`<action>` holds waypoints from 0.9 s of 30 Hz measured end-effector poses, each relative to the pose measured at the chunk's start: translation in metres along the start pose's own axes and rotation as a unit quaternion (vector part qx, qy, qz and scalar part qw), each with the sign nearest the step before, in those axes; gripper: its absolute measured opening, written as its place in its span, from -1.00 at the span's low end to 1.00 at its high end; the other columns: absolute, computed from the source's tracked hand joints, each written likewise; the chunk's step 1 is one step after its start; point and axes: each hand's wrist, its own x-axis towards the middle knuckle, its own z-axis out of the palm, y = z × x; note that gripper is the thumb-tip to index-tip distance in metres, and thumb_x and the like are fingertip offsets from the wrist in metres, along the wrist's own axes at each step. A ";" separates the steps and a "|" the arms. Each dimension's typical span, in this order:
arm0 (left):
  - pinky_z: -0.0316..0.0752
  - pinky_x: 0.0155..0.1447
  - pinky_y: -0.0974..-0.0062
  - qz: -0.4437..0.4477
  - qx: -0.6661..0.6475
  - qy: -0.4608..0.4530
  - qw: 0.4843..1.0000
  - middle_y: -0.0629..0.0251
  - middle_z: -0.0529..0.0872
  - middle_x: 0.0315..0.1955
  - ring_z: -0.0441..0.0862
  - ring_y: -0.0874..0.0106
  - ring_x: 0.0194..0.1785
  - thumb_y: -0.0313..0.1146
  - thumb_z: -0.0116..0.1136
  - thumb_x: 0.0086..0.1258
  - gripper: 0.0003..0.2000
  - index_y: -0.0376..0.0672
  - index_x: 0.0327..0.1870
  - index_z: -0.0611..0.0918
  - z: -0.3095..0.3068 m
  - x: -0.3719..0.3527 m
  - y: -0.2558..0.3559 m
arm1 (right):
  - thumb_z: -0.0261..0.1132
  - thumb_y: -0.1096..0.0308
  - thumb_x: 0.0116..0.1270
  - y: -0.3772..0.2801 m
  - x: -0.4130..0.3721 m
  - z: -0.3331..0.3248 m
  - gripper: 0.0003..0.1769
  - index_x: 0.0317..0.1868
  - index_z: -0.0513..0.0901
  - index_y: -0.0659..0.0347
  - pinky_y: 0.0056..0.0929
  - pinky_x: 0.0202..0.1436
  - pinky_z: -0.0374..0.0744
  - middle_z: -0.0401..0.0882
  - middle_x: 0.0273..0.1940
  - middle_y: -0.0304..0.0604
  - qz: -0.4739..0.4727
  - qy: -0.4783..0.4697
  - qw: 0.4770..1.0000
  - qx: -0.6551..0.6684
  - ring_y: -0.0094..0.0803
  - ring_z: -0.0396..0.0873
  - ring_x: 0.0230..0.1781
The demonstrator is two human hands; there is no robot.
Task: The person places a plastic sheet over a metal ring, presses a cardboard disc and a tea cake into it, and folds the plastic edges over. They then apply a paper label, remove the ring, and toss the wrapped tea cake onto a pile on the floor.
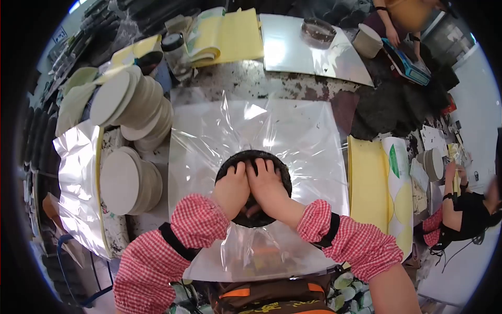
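A dark, round, flat-looking mass (284,180) lies on crinkled clear plastic film in front of me, its edge showing all around my hands. My left hand (233,189) presses down on the left half of it, fingers stretched forward. Beside it, nearly touching, my right hand (265,183) lies on the middle with its fingers a little apart. Both hands hide most of the surface, and neither grips anything I can see. The clear plastic film (308,131) spreads out in wrinkles from the dark mass on every side.
Stacks of pale round discs (121,180) stand at the left. Behind are a lidded jar (177,55), yellow sheets (238,36) and a clear ring (318,32) on a shiny sheet. Dark flaky material (389,112) and a yellow stack (368,191) lie right. Two people work nearby.
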 end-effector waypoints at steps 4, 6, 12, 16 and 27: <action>0.59 0.01 0.29 0.105 -0.155 0.210 0.960 0.17 0.60 -0.15 0.59 0.16 0.00 -0.40 0.43 0.09 -0.70 -0.24 -0.13 0.67 -0.027 -0.053 -0.011 | 0.62 0.28 -0.16 0.017 -0.035 -0.014 -0.27 0.11 0.60 0.24 -0.16 0.18 0.49 0.52 0.08 0.03 -0.091 0.093 0.986 0.105 -0.06 0.48 0.10; 0.54 0.03 0.27 0.114 -0.215 0.211 0.947 0.21 0.61 -0.25 0.60 0.19 -0.11 -0.39 0.35 0.18 -0.83 -0.19 -0.25 0.67 -0.006 -0.068 -0.004 | 0.50 0.25 0.05 0.012 -0.060 -0.037 -0.75 -0.29 0.73 0.19 -0.22 0.05 0.51 0.66 -0.24 -0.09 -0.125 0.043 0.974 0.183 -0.16 0.59 -0.12; 0.53 0.03 0.28 0.098 -0.150 0.117 0.977 0.25 0.66 -0.35 0.63 0.24 -0.21 -0.40 0.34 0.21 -0.92 -0.17 -0.39 0.67 0.001 -0.068 0.003 | 0.41 0.21 0.16 0.010 -0.055 -0.018 -0.81 -0.43 0.68 0.15 -0.14 -0.16 0.50 0.65 -0.36 -0.15 -0.120 0.014 0.991 0.060 -0.15 0.58 -0.29; 0.57 -0.09 0.33 -0.177 -0.229 0.409 0.865 0.16 0.70 -0.26 0.68 0.30 -0.17 -0.53 0.36 0.23 -0.83 -0.26 -0.19 0.65 -0.018 -0.141 -0.035 | 0.39 0.42 0.14 0.036 -0.121 -0.072 -0.72 -0.10 0.65 0.25 -0.23 -0.07 0.55 0.58 -0.42 -0.20 0.029 0.386 0.921 0.036 -0.22 0.59 -0.32; 0.63 0.04 0.40 -0.195 -0.389 0.290 0.852 0.07 0.72 -0.09 0.70 0.38 -0.03 -0.40 0.32 0.33 -0.65 -0.31 0.10 0.60 0.056 -0.148 -0.104 | 0.25 0.54 0.35 0.150 -0.158 -0.079 -0.67 0.12 0.58 0.29 -0.54 -0.19 0.61 0.61 -0.36 -0.27 0.208 0.341 0.768 0.501 -0.51 0.62 -0.30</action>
